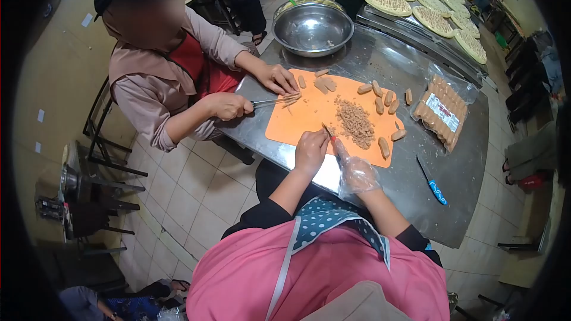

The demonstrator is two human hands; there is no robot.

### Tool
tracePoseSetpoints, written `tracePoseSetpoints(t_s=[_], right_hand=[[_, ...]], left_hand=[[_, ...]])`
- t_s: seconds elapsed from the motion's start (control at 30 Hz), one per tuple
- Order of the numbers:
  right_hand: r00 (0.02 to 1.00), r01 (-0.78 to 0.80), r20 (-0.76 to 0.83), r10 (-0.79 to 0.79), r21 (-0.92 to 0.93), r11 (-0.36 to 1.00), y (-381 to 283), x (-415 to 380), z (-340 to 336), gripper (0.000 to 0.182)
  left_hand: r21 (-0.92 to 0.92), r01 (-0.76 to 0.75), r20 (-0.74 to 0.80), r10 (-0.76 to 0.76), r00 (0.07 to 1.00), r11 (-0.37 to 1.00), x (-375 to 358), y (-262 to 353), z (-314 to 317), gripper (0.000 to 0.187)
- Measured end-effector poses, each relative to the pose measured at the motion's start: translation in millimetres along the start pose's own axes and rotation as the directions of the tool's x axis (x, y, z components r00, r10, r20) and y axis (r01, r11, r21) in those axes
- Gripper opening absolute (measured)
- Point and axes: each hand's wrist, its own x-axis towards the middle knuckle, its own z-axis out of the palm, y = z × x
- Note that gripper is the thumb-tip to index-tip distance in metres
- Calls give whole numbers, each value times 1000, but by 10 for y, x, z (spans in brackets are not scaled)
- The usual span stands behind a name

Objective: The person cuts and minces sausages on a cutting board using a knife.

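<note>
My right hand [359, 175], in a clear plastic glove, grips a knife [333, 138] with a red handle near the front edge of the orange cutting board [285, 126]. Beside the blade, my bare left hand [311, 151] is closed, its fingertips at the blade; what they pinch is hidden. Just beyond lies a heap of chopped sausage [355, 123]. Several sausage pieces [379, 105] lie around the heap's far and right sides. Across the board, a co-worker's hand [231, 107] holds another knife [273, 101] against sausage strips [291, 100], steadied by their other hand [278, 78].
On the metal table [380, 47] are a sausage pack [442, 112], a blue-handled knife [432, 181] at the right, and a large steel bowl [313, 27] at the far side. Behind, several topped flatbreads [433, 21] rest on trays. The co-worker [154, 77] stands at the left edge.
</note>
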Motion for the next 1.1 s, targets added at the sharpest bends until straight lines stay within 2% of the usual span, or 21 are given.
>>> tracePoseSetpoints(t_s=[0.07,0.17,0.27,0.37,0.5,0.63,0.7,0.77,1.1], right_hand=[[998,39,-38,-40,-16,999,52,-19,40,62],[1000,-6,-20,7,8,1000,20,-169,46,63],[997,-57,52,60,-47,997,82,-352,86,66],[988,-123,94,122,0,992,87,-487,71,71],[992,-89,96,86,37,995,84,-518,60,75],[997,-75,33,75,8,997,127,-505,54,74],[995,-76,61,75,20,997,113,-515,26,73],[993,-72,101,67,42,997,110,-515,23,72],[996,-37,88,32,63,997,229,-452,144,61]], left_hand=[[-27,0,9,0,1000,1000,-10,27,-12,14],[-7,6,22,-6,1000,1000,-48,-8,-40,14],[19,-16,-24,17,1000,1000,-17,-22,-4,12],[44,-42,-40,44,998,998,-24,-14,11,12],[40,-92,-65,94,993,995,-62,-67,26,12],[26,-109,-99,111,989,994,-62,-70,38,13],[25,-39,-62,41,997,999,-85,-41,23,14],[33,-47,-56,49,997,998,-77,-23,-2,14],[80,-39,-26,41,999,996,-68,-5,-8,15]])
